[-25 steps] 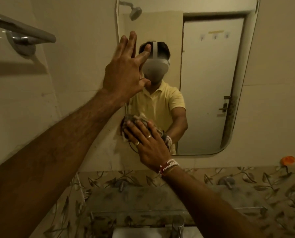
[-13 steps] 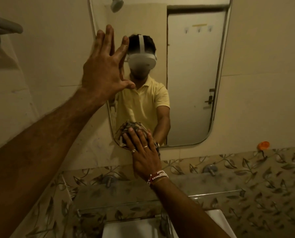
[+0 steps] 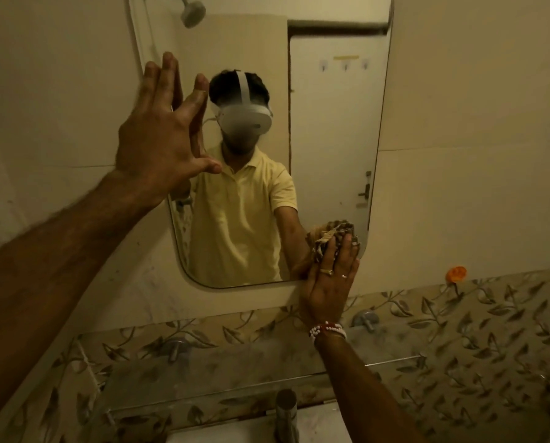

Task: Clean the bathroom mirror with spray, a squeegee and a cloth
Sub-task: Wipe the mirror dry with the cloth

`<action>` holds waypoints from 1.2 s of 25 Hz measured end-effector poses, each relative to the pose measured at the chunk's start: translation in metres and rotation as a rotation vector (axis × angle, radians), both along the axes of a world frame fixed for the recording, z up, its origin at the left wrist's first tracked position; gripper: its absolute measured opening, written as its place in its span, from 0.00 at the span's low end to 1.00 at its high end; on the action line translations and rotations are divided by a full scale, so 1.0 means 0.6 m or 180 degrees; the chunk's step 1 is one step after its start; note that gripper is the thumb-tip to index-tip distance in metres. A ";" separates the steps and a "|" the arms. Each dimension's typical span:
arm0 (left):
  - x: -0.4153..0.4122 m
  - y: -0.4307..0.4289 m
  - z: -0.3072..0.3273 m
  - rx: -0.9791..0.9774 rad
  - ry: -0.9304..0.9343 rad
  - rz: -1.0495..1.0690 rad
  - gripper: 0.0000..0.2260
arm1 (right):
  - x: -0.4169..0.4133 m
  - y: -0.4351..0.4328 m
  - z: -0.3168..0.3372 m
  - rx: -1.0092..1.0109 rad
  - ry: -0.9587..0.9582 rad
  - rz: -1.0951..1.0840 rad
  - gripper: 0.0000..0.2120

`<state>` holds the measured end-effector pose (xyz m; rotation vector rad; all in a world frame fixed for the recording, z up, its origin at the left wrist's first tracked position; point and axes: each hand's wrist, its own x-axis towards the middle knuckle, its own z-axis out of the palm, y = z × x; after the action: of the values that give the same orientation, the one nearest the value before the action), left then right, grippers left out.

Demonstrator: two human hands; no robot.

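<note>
Cloth (image 3: 332, 238), patterned and bunched into a soft wad, sits against the bathroom mirror (image 3: 331, 139) at its lower right corner, just inside the rounded edge. It looks light and limp. It will likely fold and slide under pressure rather than hold a shape, so it is best handled by a flat palm spread over the wad or a pinch of its gathered folds. The glass is rigid, smooth and breakable, so it calls for even pressure rather than a jab. The right hand (image 3: 329, 282) reaches up from below the mirror, wrist beaded and two fingers ringed. Its fingers lie straight over the cloth, pressing it to the glass rather than curling round it. The left hand (image 3: 161, 135) is raised at the mirror's upper left edge, arm stretched out, fingers straight and close together, thumb spread wide, holding nothing. Its fingertips appear to rest on the glass as a brace. Below the mirror are a glass shelf (image 3: 235, 372) and a tap (image 3: 286, 410). No spray or squeegee is in sight.
</note>
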<state>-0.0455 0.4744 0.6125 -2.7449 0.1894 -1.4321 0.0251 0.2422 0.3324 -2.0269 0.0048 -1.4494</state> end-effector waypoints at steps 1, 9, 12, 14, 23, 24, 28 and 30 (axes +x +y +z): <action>0.001 0.001 -0.001 -0.0007 -0.0004 -0.0028 0.54 | 0.000 -0.002 0.002 -0.0028 -0.0024 -0.0001 0.30; 0.013 0.007 -0.004 0.0038 -0.0182 -0.0148 0.55 | 0.025 -0.043 0.148 0.0182 -0.0232 -0.0098 0.31; 0.018 0.010 -0.007 0.0084 -0.0225 -0.0100 0.56 | 0.028 -0.053 0.214 0.0077 -0.0407 -0.0168 0.30; 0.020 0.010 -0.006 0.0098 -0.0233 -0.0083 0.56 | 0.029 -0.058 0.266 -0.0053 -0.0521 -0.0168 0.30; 0.028 0.015 -0.006 0.0198 -0.0322 -0.0095 0.56 | 0.026 -0.050 0.571 0.0098 -0.0688 -0.0254 0.28; 0.029 0.016 -0.005 0.0210 -0.0312 -0.0082 0.56 | 0.028 -0.042 0.590 0.0190 -0.0706 -0.0267 0.28; 0.036 0.018 -0.008 0.0274 -0.0284 0.0018 0.56 | 0.034 -0.004 0.620 0.0120 -0.0791 -0.0266 0.29; 0.039 0.019 -0.010 0.0264 -0.0313 -0.0007 0.56 | 0.034 0.024 0.630 -0.0126 -0.0877 -0.0208 0.29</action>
<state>-0.0219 0.4855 0.6064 -2.6028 0.2426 -1.5193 0.0456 0.2569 0.7106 -1.8568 -0.0746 -1.7721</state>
